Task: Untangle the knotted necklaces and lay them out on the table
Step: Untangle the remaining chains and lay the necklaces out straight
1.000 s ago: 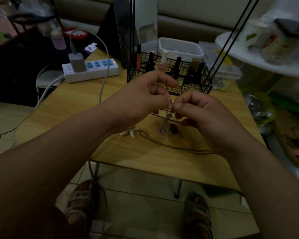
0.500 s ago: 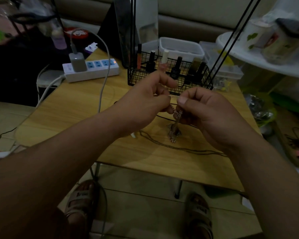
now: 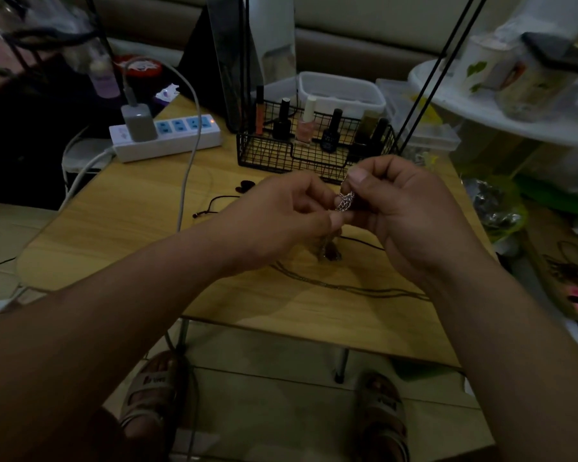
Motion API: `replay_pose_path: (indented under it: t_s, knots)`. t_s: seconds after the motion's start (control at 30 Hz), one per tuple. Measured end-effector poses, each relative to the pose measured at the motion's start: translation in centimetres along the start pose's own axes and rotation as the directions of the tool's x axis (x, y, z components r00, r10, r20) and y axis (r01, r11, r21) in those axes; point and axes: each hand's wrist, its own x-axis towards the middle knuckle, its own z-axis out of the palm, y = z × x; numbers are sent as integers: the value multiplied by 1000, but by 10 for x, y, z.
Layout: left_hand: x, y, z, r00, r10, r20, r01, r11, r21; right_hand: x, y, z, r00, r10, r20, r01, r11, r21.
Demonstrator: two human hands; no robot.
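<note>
I am pinching the silver chain (image 3: 345, 201) between both hands above the middle of the tabletop (image 3: 114, 235) — my right hand (image 3: 414, 221) is nipping its upper end with thumb and forefinger, and my left hand (image 3: 281, 221) is gripping it just below, other fingers curled. The bunched links are running nearly upright, with blurred pendants (image 3: 329, 253) hanging under them toward the wood. A dark cord (image 3: 347, 288) is lying left to right, reaching toward the tabletop's right edge.
</note>
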Motion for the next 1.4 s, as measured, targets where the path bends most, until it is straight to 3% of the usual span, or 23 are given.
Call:
replay_pose_path:
  t_s: [0.47, 0.7, 0.83, 0.9, 1.0, 1.2, 1.3, 1.4]
  knots:
    - [2, 1, -20, 999, -16, 38, 16, 1000, 13, -4, -1, -1, 999, -54, 0, 53, 980, -192]
    - [3, 2, -21, 999, -35, -9, 33, 988, -148, -2, -2, 1, 999, -41, -4, 39, 978, -207]
    - [1, 5, -24, 998, -30, -55, 35, 995, 96, -1, -5, -1, 1000, -25, 2, 25, 975, -221]
    - [2, 6, -27, 994, -13, -105, 27, 992, 126, -2, -8, -2, 1000, 9, 1, -9, 991, -136]
    - [3, 8, -32, 985, -24, -171, 20, 999, -25, -3, -12, -5, 998, 62, 0, -62, 998, -26]
    - [5, 7, -31, 968, -69, -243, 3, 965, -262, -2, -13, -9, 999, 50, 12, -50, 999, -6]
    - [5, 10, -26, 972, -126, -198, 25, 896, -443, -4, -16, -9, 1000, 26, 14, -26, 1000, -2]
    - [4, 7, -24, 991, -77, -108, 26, 913, -408, -7, -19, -8, 1000, 5, 25, -5, 1000, -3]
